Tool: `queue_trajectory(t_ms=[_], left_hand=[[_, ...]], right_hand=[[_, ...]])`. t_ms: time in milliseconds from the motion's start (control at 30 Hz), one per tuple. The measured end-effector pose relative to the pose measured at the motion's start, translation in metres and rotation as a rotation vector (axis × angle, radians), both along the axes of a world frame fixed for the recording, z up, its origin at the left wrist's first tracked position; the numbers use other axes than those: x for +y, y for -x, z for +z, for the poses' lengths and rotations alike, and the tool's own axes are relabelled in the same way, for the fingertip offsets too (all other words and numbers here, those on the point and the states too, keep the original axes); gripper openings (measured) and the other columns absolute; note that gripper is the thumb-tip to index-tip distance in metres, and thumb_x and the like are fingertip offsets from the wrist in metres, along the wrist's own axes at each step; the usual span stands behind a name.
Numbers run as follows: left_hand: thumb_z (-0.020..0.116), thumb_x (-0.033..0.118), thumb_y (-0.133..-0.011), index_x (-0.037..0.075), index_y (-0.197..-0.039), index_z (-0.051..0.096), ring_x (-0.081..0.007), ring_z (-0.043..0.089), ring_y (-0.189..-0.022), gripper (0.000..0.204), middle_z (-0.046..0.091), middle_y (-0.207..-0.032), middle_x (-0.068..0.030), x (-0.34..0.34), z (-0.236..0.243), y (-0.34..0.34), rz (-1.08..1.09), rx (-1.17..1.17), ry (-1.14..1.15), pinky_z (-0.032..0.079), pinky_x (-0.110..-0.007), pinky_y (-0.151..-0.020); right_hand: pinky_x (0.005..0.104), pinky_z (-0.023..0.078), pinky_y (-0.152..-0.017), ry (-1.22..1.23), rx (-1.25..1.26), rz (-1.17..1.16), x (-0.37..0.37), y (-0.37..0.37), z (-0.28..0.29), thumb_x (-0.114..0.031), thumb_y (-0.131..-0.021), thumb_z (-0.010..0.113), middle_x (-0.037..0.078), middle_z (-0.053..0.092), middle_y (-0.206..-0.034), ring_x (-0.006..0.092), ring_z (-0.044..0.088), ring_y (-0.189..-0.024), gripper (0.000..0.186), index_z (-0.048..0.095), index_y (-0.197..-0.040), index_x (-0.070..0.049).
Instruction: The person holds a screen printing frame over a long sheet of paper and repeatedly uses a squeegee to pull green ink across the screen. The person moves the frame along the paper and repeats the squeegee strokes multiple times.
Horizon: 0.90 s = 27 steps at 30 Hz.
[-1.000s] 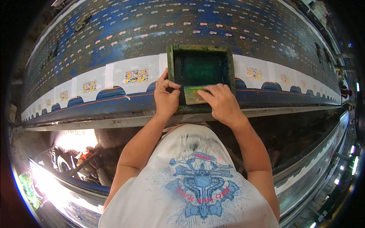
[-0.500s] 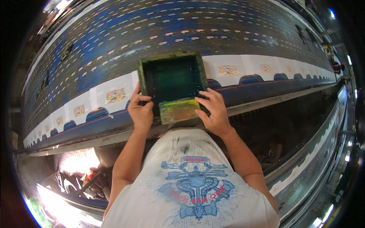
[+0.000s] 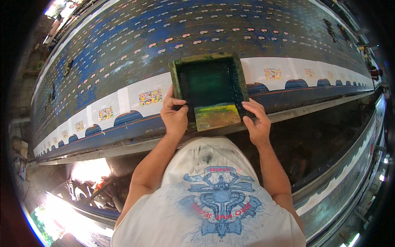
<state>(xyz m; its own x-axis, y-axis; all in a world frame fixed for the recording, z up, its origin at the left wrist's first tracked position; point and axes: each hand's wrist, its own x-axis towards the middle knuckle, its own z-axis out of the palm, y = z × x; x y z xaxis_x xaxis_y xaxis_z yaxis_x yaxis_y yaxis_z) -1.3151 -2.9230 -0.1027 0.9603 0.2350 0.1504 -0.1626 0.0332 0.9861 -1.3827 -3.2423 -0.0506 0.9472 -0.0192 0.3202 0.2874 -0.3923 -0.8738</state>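
Left hand (image 3: 175, 117): fingers closed on green square wooden printing frame (image 3: 207, 84), 9 o'clock edge.
Right hand (image 3: 257, 123): fingers gripping frame, 3 o'clock edge.
White rectangular cloth pieces (image 3: 146, 96): colourful small prints, in row.

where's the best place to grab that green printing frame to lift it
Probably by the two near corners of the printing frame, coming from the near edge, where the left hand and right hand already sit. The raised rim offers a firm edge there, and it keeps fingers off the inked mesh and the squeegee.
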Motion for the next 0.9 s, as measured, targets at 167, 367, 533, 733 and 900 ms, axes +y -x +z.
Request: queue_trajectory(t_ms=[167,367,533,733,900], left_hand=[[0.072,-0.016,-0.081,0.005,-0.089,0.073,-0.0353,0.047,-0.169,0.022,0.051,-0.179,-0.0285,-0.027,0.0,-0.001,-0.003,0.06,0.02,0.036,-0.043,-0.134],[0.073,-0.017,-0.081,0.005,-0.088,0.072,-0.0351,0.047,-0.17,0.024,0.05,-0.18,-0.0283,-0.035,0.001,0.001,0.017,0.115,0.079,0.038,-0.042,-0.133],[0.073,-0.018,-0.081,0.005,-0.088,0.072,-0.0349,0.047,-0.169,0.024,0.049,-0.181,-0.0285,-0.036,0.003,0.001,0.008,0.138,0.08,0.039,-0.041,-0.132],[0.074,-0.022,-0.079,0.005,-0.09,0.073,-0.0304,0.052,-0.165,0.029,0.05,-0.181,-0.0256,-0.035,-0.003,0.002,0.005,0.076,0.072,0.046,-0.039,-0.126],[0.075,-0.021,-0.079,0.004,-0.09,0.073,-0.0305,0.052,-0.166,0.028,0.049,-0.182,-0.0264,-0.033,-0.007,0.003,0.017,0.095,-0.002,0.045,-0.039,-0.127]], right_hand=[[0.0551,0.043,-0.13,-0.062,-0.027,0.024,-0.036,-0.003,-0.007,-0.019,-0.107,0.081,0.015,0.079,-0.147,0.0403,0.062,-0.152,0.035,0.079,-0.139,-0.004],[0.0556,0.043,-0.13,-0.116,-0.071,0.038,-0.044,-0.004,-0.015,-0.018,-0.109,0.079,0.017,0.079,-0.145,0.0417,0.062,-0.151,0.034,0.079,-0.138,0.0],[0.0553,0.043,-0.129,-0.148,-0.069,0.034,-0.046,-0.004,-0.019,-0.019,-0.109,0.079,0.017,0.079,-0.145,0.0414,0.062,-0.15,0.034,0.079,-0.137,0.0],[0.0555,0.046,-0.127,-0.024,-0.086,-0.024,-0.04,-0.005,-0.009,-0.015,-0.107,0.08,0.017,0.079,-0.143,0.0424,0.064,-0.147,0.03,0.079,-0.134,-0.002],[0.0567,0.05,-0.121,0.368,-0.239,0.076,-0.025,-0.003,0.025,-0.015,-0.1,0.085,0.016,0.075,-0.143,0.0423,0.065,-0.144,0.035,0.08,-0.133,-0.007]])
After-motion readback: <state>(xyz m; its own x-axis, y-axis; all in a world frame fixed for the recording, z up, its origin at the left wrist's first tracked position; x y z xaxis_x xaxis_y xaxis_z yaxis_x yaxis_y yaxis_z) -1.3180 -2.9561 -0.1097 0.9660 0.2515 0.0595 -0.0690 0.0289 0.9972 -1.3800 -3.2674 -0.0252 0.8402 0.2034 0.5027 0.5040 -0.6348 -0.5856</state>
